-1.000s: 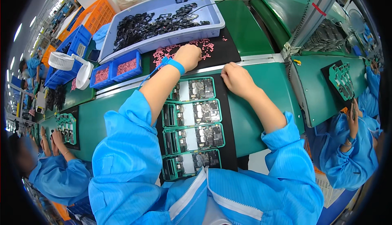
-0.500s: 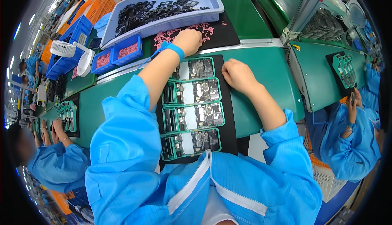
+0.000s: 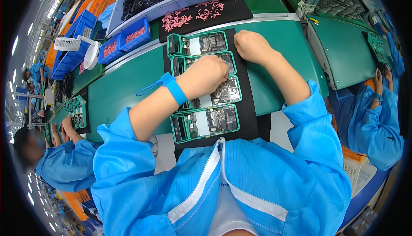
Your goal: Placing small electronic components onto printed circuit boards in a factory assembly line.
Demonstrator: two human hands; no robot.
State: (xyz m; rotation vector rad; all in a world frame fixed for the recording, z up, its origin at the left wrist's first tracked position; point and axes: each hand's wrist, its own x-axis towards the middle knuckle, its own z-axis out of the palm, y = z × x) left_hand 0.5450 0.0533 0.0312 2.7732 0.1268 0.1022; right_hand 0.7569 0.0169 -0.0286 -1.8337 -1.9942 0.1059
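Several green-framed phone assemblies with exposed circuit boards lie in a column on a black mat [image 3: 247, 103]. My left hand [image 3: 206, 76], wearing a blue wrist strap [image 3: 175, 91], is over the second and third ones from the far end, its fingers pinched together at their boards; anything in the pinch is hidden. The far assembly [image 3: 214, 43] and the near assembly [image 3: 217, 121] show almost whole. My right hand [image 3: 252, 47] is curled closed at the mat's right edge, beside the far assembly. Whether it holds something small cannot be seen.
Beyond the assemblies, small pink pieces [image 3: 176, 19] lie scattered on another black mat. A lavender tub [image 3: 180, 5] of black parts stands behind, with blue bins [image 3: 149, 31] of pink pieces and a white fan [image 3: 67, 44] to the left. Co-workers sit on both sides.
My left hand has come back from the pink pieces to the middle assemblies. The assemblies and their mat appear farther up the picture. My right hand remains closed near the far assembly.
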